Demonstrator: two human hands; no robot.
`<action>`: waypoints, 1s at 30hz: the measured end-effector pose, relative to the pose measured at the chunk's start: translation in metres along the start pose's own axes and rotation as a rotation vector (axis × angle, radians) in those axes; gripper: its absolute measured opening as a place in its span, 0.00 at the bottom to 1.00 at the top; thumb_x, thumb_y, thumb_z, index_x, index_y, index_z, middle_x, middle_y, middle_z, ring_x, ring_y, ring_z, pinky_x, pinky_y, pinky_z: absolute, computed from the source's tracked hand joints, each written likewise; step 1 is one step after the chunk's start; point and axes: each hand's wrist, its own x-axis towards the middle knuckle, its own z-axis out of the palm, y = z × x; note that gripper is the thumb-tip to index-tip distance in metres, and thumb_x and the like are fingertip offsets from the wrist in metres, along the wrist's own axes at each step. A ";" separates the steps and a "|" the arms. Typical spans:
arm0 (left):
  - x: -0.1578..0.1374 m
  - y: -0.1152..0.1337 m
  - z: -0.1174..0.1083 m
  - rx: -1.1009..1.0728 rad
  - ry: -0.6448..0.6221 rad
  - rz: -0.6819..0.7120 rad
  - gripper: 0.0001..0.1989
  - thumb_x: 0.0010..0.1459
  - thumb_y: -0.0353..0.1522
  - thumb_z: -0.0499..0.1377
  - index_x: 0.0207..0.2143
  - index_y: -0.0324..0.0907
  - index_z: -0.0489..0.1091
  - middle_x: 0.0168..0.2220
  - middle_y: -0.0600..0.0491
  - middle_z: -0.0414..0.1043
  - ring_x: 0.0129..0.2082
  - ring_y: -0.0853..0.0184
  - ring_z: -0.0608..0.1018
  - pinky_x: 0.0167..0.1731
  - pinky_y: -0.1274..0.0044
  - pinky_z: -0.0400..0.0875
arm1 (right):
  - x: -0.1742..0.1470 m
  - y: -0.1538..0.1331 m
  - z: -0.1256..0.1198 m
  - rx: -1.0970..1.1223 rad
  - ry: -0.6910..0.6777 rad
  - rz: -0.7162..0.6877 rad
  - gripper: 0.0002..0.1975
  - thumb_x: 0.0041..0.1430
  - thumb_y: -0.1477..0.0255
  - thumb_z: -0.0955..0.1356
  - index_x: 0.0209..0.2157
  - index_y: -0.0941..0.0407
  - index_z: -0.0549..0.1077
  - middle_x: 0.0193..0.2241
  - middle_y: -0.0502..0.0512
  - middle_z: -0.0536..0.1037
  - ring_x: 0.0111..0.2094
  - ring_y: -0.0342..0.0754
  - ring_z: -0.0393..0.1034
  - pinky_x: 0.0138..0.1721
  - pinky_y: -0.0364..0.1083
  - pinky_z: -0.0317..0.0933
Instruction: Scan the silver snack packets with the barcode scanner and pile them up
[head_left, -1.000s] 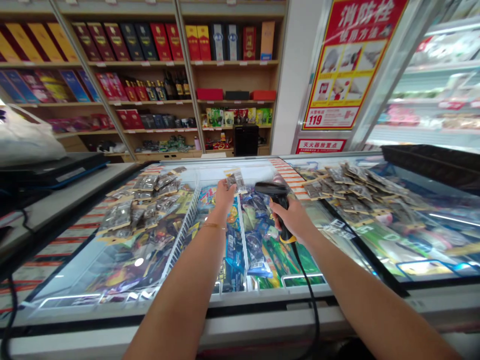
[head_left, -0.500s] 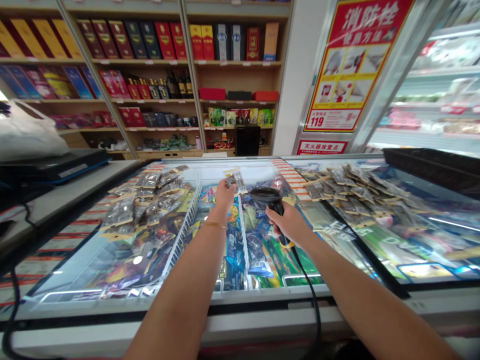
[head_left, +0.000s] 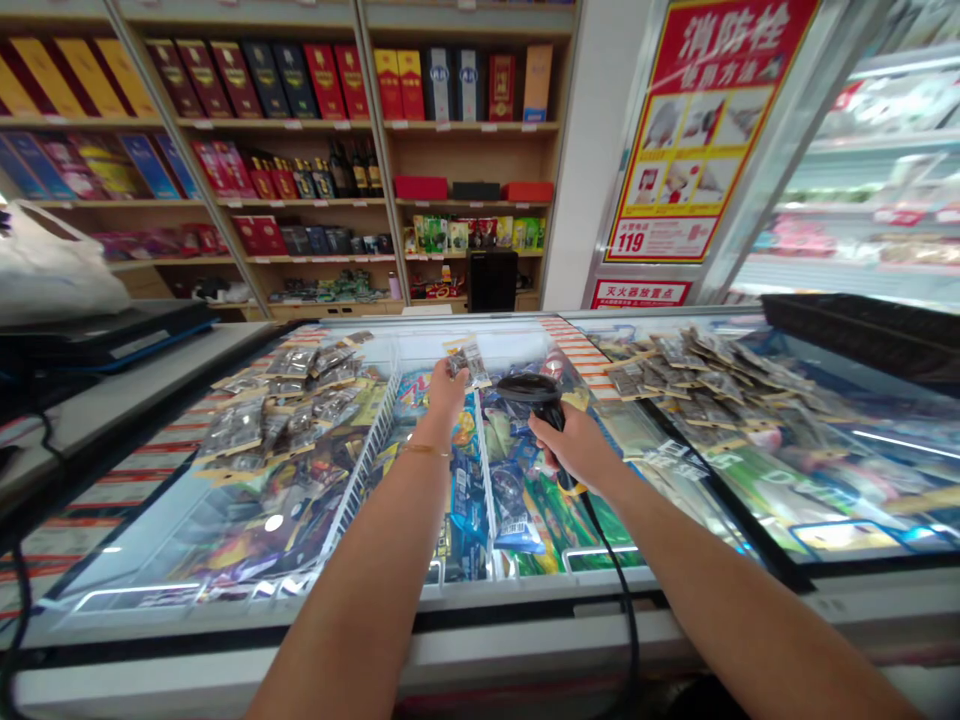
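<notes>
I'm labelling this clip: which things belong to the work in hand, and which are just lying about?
Part of the work:
packet in the left hand
black scanner in the right hand
piled packets, apparently alike

Seemingly just about:
white bag
shelved boxes

The packet (head_left: pixel 475 364) in the left fingers (head_left: pixel 459 381) is greyish brown with a cream edge. The scanner (head_left: pixel 528 388) in the right fingers (head_left: pixel 547 434) is black, ringed yellow just below them, its cord (head_left: pixel 613 562) black. Below the left fingers, a bag (head_left: pixel 469 503) is bright blue; below the right, another bag (head_left: pixel 552 522) is green. Beyond the right fingers, a band (head_left: pixel 576 348) shows orange and white stripes.
</notes>
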 end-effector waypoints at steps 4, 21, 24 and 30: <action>0.000 0.002 0.000 -0.027 -0.024 -0.030 0.15 0.53 0.31 0.61 0.45 0.41 0.73 0.38 0.49 0.80 0.41 0.60 0.81 0.48 0.68 0.74 | 0.002 0.003 -0.001 0.009 0.011 0.010 0.07 0.62 0.70 0.70 0.33 0.54 0.67 0.17 0.44 0.70 0.13 0.42 0.65 0.15 0.40 0.57; -0.016 0.080 0.086 -0.078 -0.068 -0.255 0.14 0.55 0.30 0.64 0.44 0.42 0.67 0.33 0.52 0.77 0.33 0.66 0.81 0.37 0.73 0.76 | 0.009 0.019 -0.136 0.243 0.262 0.005 0.09 0.59 0.69 0.70 0.32 0.54 0.65 0.17 0.43 0.70 0.13 0.41 0.64 0.14 0.40 0.57; -0.024 0.101 0.149 -0.149 -0.238 -0.306 0.14 0.52 0.31 0.67 0.41 0.40 0.70 0.33 0.50 0.78 0.30 0.66 0.81 0.35 0.72 0.76 | 0.001 0.036 -0.190 0.280 0.391 0.034 0.08 0.58 0.70 0.70 0.31 0.54 0.66 0.17 0.44 0.70 0.13 0.42 0.63 0.14 0.41 0.59; -0.047 0.127 0.272 -0.080 -0.430 -0.014 0.14 0.51 0.39 0.70 0.36 0.40 0.77 0.27 0.48 0.77 0.33 0.57 0.82 0.36 0.67 0.77 | -0.012 0.065 -0.264 0.349 0.562 0.061 0.13 0.54 0.66 0.73 0.29 0.54 0.65 0.17 0.46 0.70 0.13 0.42 0.64 0.13 0.42 0.57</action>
